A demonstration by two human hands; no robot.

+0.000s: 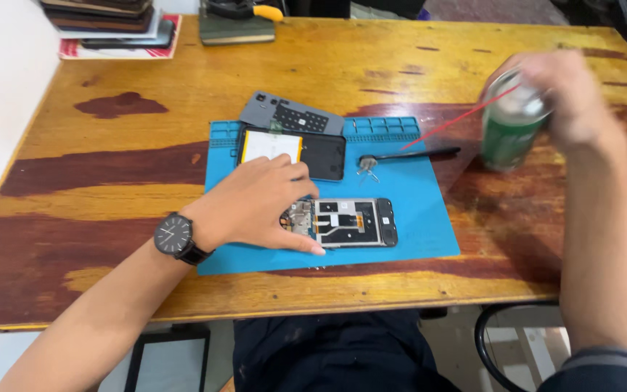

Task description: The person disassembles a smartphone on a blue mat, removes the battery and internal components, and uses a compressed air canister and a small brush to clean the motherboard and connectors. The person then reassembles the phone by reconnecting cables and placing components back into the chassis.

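- The left hand [259,207] lies palm down on the blue rubber work mat [415,225], fingers loosely spread and slightly curled; the thumb [300,245] presses along the near edge of the opened black phone frame with bare circuit parts [346,222], and the fingertips cover its left end.
- A black round wristwatch [175,236] sits on the wrist behind that hand.
- The right hand [571,98] is blurred; its fingers wrap from above around the top of the green metal spray can [511,123], which stands on the wooden table [110,167] just right of the mat. How tightly they close cannot be told.
- A thin red straw [459,120] juts from the can's top, slanting down toward the mat.
- Just beyond the left fingertips lies a black phone back holding a white-and-yellow battery [292,154]; beyond it, a grey keyed cover plate [292,115].
- Between the two hands, a black-handled tool [408,155] lies on the mat, well apart from either hand's fingers.
- Far past the left hand, stacked flat devices [110,22] sit at the table's corner.
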